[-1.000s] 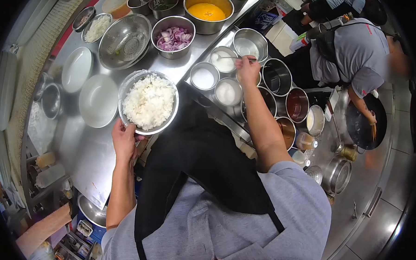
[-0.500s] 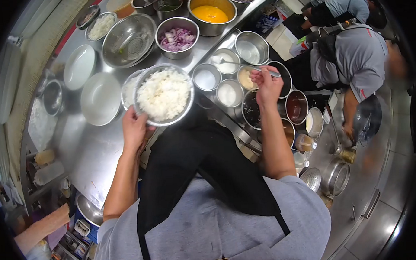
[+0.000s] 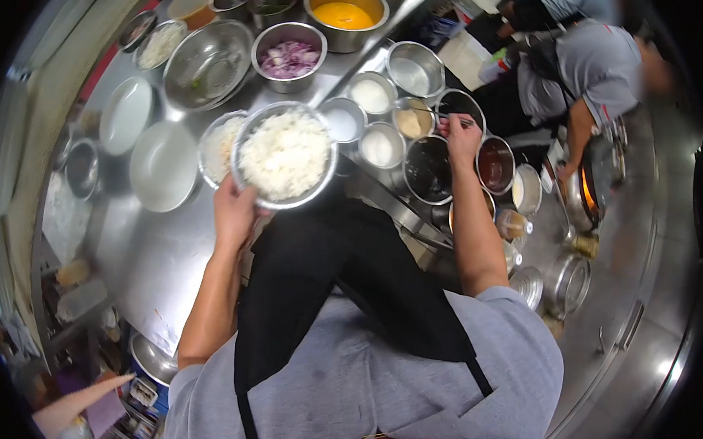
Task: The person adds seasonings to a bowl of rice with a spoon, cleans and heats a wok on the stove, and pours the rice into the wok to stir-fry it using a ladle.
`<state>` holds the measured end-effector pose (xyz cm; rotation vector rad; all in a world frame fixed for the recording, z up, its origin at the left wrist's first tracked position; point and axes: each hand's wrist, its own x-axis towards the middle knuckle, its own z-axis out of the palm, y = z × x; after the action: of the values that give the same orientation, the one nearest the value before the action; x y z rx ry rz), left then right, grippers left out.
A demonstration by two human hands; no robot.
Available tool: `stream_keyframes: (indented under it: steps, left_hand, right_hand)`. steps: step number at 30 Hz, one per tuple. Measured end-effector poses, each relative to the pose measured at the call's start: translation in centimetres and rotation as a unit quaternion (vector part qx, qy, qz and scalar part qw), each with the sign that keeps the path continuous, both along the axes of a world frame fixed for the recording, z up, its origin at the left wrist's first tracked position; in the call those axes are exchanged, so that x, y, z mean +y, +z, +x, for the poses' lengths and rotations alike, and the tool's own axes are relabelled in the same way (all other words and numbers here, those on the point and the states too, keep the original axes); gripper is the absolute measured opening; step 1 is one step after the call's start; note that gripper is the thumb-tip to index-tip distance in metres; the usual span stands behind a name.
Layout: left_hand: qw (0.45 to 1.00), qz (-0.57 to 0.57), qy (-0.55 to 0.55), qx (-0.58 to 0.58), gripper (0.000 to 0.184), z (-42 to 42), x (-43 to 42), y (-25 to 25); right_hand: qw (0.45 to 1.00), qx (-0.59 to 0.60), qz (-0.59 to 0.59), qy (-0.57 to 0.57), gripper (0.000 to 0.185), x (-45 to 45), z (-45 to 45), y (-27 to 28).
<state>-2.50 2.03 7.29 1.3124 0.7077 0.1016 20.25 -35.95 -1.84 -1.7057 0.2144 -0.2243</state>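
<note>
My left hand (image 3: 235, 213) grips the near rim of a metal bowl (image 3: 266, 201) heaped with white cooked rice (image 3: 284, 155). That bowl overlaps a second bowl (image 3: 221, 147) of pale contents on its left. My right hand (image 3: 463, 138) is closed on the handle of a spoon, most of which is hard to make out now. It hovers over the group of metal seasoning containers, beside one with beige powder (image 3: 414, 122) and above one with dark contents (image 3: 428, 171). White seasonings fill nearby containers (image 3: 371, 96), (image 3: 381, 146).
White oval plates (image 3: 162, 166) lie on the steel counter at left. Behind stand a large metal bowl (image 3: 208, 67), chopped red onion (image 3: 290, 60) and a pot of yellow liquid (image 3: 345, 16). At right, a co-worker (image 3: 600, 67) leans over a pan with flame (image 3: 589, 192).
My right hand has moved down and slightly right with the spoon, away from the white seasoning. The rice bowl has shifted slightly right in view. Flame now shows at the co-worker's pan.
</note>
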Motion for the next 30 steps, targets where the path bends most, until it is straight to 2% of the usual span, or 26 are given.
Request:
stream_keyframes:
  steps: [2, 3, 7, 9, 14, 16, 17, 23, 30]
  left_hand:
    - [0.999, 0.013, -0.002, 0.035, 0.031, -1.1, 0.6, -0.4]
    - [1.0, 0.009, 0.012, 0.01, 0.03, -1.4, 0.2, 0.1]
    - [0.999, 0.03, 0.011, 0.044, 0.032, -2.5, 0.8, -0.3]
    - [0.998, 0.029, 0.023, 0.051, 0.032, -2.6, 0.5, -0.2]
    - [0.998, 0.029, 0.02, 0.053, 0.031, -2.2, 0.2, 0.1]
    - [0.999, 0.023, 0.019, 0.043, 0.03, -1.9, -0.1, 0.2]
    - [0.999, 0.017, 0.017, 0.033, 0.029, -1.7, -0.3, 0.2]
    - [0.999, 0.029, -0.007, 0.037, 0.028, -0.8, -0.8, 0.8]
    - [0.999, 0.021, 0.007, 0.042, 0.027, -0.6, -0.6, 0.9]
  right_hand:
    - [0.998, 0.031, 0.051, -0.019, 0.013, -0.5, -0.2, 0.4]
    - [0.996, 0.039, 0.075, -0.034, 0.012, -0.7, 0.0, 0.4]
    - [0.993, 0.031, 0.102, -0.054, 0.013, -1.9, 0.1, 0.9]
    - [0.998, 0.027, 0.002, -0.05, 0.014, -2.4, 0.1, 0.3]
    - [0.997, 0.037, -0.066, -0.025, 0.015, -1.1, 0.2, -3.0]
    - [0.997, 0.049, -0.037, -0.057, 0.015, -0.1, 0.8, -3.5]
    - [0.997, 0.055, 0.002, -0.056, 0.014, -0.2, 1.2, -4.6]
    - [0.992, 0.083, 0.069, -0.063, 0.013, -0.2, 1.3, -4.8]
    - [0.974, 0.088, 0.196, -0.071, 0.009, -2.5, -1.0, -3.3]
